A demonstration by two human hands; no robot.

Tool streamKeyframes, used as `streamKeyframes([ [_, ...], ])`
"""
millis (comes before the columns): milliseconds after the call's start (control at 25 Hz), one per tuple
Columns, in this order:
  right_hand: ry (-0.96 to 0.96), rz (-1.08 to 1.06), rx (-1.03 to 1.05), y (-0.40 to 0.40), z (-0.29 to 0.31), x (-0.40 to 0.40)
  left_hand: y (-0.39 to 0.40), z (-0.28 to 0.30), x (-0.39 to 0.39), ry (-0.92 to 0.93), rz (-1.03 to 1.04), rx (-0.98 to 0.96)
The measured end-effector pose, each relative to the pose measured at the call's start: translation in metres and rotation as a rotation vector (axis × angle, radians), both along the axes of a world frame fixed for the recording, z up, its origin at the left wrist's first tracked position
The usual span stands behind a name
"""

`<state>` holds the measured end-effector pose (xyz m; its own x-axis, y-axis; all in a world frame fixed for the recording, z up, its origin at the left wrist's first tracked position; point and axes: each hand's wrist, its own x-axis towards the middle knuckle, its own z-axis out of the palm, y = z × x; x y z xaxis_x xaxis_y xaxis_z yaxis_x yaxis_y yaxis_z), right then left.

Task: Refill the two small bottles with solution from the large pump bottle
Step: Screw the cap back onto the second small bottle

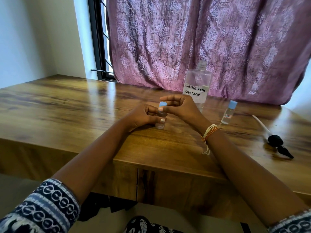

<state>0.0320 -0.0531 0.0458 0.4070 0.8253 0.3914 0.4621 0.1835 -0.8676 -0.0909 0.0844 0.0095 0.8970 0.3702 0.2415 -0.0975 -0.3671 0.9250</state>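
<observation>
A mauve patterned curtain [193,39] hangs behind a glossy wooden table [67,105]. At the table's far edge stands the large clear bottle [197,84], its threaded neck uncapped; a white label on it reads "CONTACT LENS SOLUTION" in handwritten black capitals. Its black pump head [276,142] with a white dip tube lies on the table to the right, well apart from the bottle. The left hand [143,116] curls round a small clear bottle [160,122] standing on the table near the middle, thumb across its front. The right hand [178,106] pinches that bottle's light blue cap [162,104] between thumb and fingertips. A second small bottle [228,113] with a blue cap on stands upright to the right of the large one; its red and blue label is too small to read.
</observation>
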Motion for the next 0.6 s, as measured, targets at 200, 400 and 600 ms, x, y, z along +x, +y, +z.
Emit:
streamKeyframes([
  [200,0.053,0.127,-0.037,0.001,0.000,-0.002,-0.001,0.000,0.000,-0.011,0.007,0.025],
  [400,-0.021,0.009,-0.013,0.000,0.001,0.000,-0.003,0.000,-0.001,-0.004,0.006,0.016],
  [600,0.007,-0.129,0.071,0.008,-0.007,-0.010,-0.003,-0.005,0.001,-0.039,0.021,-0.011],
])
